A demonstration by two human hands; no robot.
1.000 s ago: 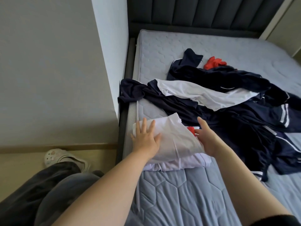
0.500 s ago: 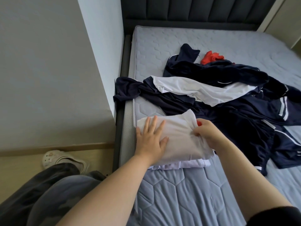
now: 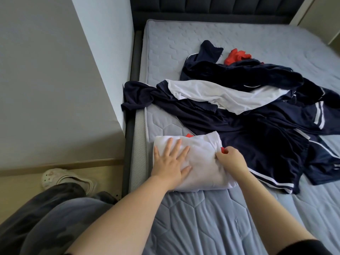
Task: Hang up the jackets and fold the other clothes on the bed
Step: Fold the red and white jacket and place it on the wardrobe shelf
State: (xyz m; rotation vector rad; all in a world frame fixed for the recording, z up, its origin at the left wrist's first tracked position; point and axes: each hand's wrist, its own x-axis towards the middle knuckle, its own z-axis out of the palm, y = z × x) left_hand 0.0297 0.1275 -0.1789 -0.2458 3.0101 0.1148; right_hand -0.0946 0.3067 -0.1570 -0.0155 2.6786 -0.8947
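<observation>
1. One mattress (image 3: 202,221).
2. Two hands at the mattress's near left corner: left hand (image 3: 171,162), right hand (image 3: 232,161).
3. One folded white garment (image 3: 204,159), same corner.
4. One heap of navy clothes (image 3: 257,129) mid-mattress; its pieces cannot be counted.
5. One red garment (image 3: 237,57) toward the mattress's head.
6. One pale clog (image 3: 62,178) left of the mattress.

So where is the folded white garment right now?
In the head view, the folded white garment lies at the left edge of the mattress, under the flat left hand, the right hand pinching its right side; the navy clothes pile lies just beyond.
</observation>
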